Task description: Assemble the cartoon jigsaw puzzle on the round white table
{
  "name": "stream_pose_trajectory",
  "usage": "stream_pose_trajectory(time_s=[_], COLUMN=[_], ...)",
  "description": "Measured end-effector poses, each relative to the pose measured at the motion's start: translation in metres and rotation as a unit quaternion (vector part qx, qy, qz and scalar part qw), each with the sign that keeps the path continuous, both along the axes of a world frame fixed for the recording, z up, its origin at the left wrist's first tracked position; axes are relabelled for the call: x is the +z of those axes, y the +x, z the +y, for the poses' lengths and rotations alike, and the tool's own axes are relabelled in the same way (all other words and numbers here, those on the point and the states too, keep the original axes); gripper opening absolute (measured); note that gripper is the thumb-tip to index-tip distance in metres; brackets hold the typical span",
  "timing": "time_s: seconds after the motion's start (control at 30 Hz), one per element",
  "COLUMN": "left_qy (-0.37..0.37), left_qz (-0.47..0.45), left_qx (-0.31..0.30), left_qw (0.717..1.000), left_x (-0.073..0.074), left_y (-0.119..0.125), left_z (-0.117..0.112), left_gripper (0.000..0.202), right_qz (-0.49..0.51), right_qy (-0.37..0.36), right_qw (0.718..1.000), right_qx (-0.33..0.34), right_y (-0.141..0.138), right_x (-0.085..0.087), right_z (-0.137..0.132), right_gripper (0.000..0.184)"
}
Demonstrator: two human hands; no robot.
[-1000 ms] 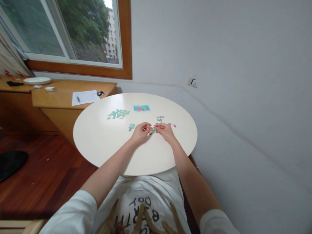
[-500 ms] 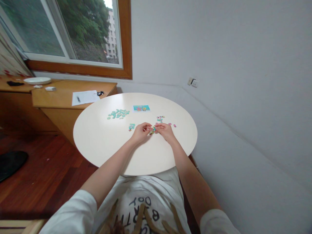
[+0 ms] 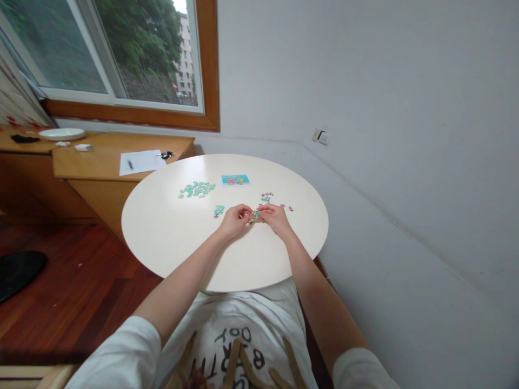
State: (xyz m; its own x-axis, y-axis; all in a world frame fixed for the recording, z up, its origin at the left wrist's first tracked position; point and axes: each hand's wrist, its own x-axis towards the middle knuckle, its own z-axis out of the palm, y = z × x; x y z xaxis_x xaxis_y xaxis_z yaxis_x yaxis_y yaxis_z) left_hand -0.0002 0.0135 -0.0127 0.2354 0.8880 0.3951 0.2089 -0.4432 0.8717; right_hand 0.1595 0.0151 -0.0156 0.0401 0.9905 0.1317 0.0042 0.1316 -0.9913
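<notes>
My left hand (image 3: 234,220) and my right hand (image 3: 274,218) meet over the middle of the round cream table (image 3: 170,237). Both pinch small joined jigsaw pieces (image 3: 254,216) held between their fingertips, just above the tabletop. A heap of loose teal pieces (image 3: 197,189) lies at the far left of the table. A small clump of teal pieces (image 3: 219,210) sits just left of my left hand. Pink and mixed pieces (image 3: 266,196) lie beyond my right hand. A small picture card (image 3: 235,180) lies at the far side.
A wooden desk (image 3: 101,167) stands left of the table with a sheet of paper (image 3: 140,161), a pen and a white plate (image 3: 61,133). White walls close in on the right, with a socket (image 3: 320,137). A window is behind the desk. The floor is dark wood.
My two hands have shifted only slightly, the fingertips pressing a little closer together on the pieces. Nothing else has moved.
</notes>
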Motion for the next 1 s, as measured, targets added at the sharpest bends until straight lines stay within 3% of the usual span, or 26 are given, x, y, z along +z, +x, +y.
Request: stream_pose_trajectory(time_s=[1.0], left_qy=[0.013], left_qz=[0.015], left_qx=[0.017], left_qw=[1.000], left_x=[-0.0004], left_y=[-0.0005], left_z=[-0.0020], left_gripper=[0.004], right_qz=[0.062], right_qy=[-0.033], right_qw=[0.996], right_qx=[0.062], right_y=[-0.0057], right_x=[0.0027], right_z=[-0.0049], right_gripper=[0.030])
